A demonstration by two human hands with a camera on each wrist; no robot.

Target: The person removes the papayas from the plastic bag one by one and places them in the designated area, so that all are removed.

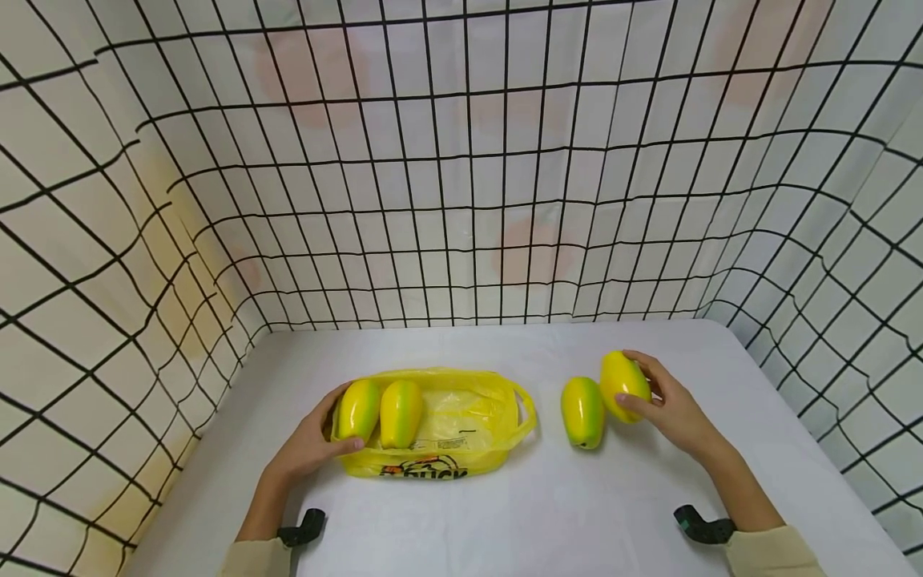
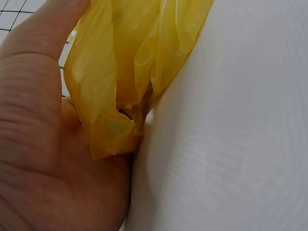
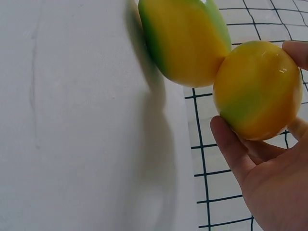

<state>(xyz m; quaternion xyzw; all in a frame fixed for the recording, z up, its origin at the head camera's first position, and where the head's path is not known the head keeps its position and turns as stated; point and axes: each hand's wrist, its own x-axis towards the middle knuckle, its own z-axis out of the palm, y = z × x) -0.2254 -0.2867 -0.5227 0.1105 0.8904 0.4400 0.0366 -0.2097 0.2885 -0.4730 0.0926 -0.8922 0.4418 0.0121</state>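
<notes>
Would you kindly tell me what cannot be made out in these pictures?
Left hand: head view, most fingertips hidden behind the yellow bag and its left fruit.
Small print on the bag: head view, too small to read.
Loose fruit: right wrist view, far end cut off by the top edge.

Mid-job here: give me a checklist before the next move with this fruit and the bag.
1. Right hand gripping the held fruit: ok.
2. Left hand holding the yellow bag at its left end: ok.
3. Bag mouth open: ok.
4. Space beside the two bagged fruits: ok, to their right.
5. Remaining fruit bagged: not ok, outside on the table.
6. Bag free of tears: cannot tell.
</notes>
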